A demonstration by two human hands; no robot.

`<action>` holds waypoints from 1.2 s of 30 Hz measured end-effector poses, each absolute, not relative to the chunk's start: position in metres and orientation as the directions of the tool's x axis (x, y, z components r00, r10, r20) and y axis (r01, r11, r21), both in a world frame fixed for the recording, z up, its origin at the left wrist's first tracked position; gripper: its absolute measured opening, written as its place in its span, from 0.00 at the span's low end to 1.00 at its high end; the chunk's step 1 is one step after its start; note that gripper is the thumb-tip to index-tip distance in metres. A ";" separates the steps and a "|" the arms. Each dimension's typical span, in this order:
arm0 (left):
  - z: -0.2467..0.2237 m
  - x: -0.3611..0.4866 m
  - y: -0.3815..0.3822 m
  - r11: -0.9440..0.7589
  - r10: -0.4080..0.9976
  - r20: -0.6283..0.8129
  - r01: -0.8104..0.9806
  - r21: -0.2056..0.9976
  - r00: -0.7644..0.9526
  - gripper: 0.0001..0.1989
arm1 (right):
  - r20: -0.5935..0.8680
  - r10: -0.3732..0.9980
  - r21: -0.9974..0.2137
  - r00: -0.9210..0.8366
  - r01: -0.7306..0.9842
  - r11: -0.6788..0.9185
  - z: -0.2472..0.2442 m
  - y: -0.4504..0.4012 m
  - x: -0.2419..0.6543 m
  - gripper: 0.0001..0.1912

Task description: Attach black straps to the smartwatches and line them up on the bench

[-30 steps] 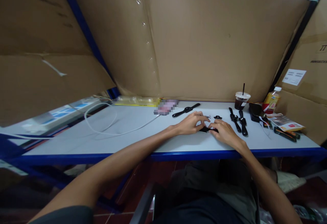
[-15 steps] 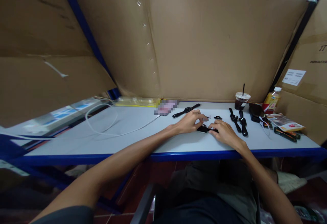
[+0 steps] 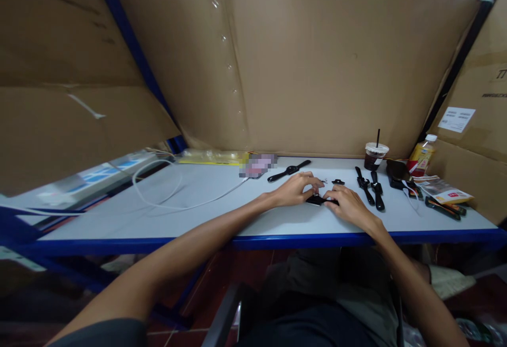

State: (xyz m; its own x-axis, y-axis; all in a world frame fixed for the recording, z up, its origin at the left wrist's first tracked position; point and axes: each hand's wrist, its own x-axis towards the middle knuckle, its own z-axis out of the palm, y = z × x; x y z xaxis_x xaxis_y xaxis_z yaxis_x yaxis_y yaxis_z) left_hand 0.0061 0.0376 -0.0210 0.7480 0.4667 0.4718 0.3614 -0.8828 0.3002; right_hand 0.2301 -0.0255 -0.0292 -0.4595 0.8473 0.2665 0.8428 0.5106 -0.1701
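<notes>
A black spokeshave [image 3: 316, 199] lies low on the table between my two hands. My left hand [image 3: 297, 188] is closed on its left end, thumb down at the body and index finger stretched above it. My right hand [image 3: 345, 203] grips the right handle, its fingers curled over it. Just beyond the fingers are a small black part [image 3: 338, 181] and some tiny metal pieces [image 3: 325, 180], too small to make out. Another spokeshave [image 3: 291, 170] rests behind my left hand. Two more, a spokeshave [image 3: 364, 186] and its neighbour [image 3: 377, 191], lie right of my right hand.
A phone [image 3: 258, 166] with a white cable [image 3: 209, 201] lies at the back. On the right stand a lidded cup [image 3: 375, 157] with a straw and a bottle [image 3: 422, 156], near a plastic packet [image 3: 446, 189]. A power strip [image 3: 106, 175] is at left. Cardboard walls [image 3: 317, 62] enclose the table.
</notes>
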 end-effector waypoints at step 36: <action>-0.025 -0.005 0.048 -0.884 0.467 0.241 0.442 0.152 0.851 0.17 | 0.223 0.856 -0.136 -0.466 0.855 0.500 -0.030 -0.019 0.248 0.23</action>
State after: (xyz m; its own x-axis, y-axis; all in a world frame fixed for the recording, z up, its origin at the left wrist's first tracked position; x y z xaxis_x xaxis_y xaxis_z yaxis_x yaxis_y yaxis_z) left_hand -0.0047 0.0476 -0.0255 0.8510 0.4665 0.2411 0.4416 -0.8842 0.1521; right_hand 0.2481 -0.0192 -0.0298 -0.4657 0.8564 0.2231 0.8549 0.5005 -0.1365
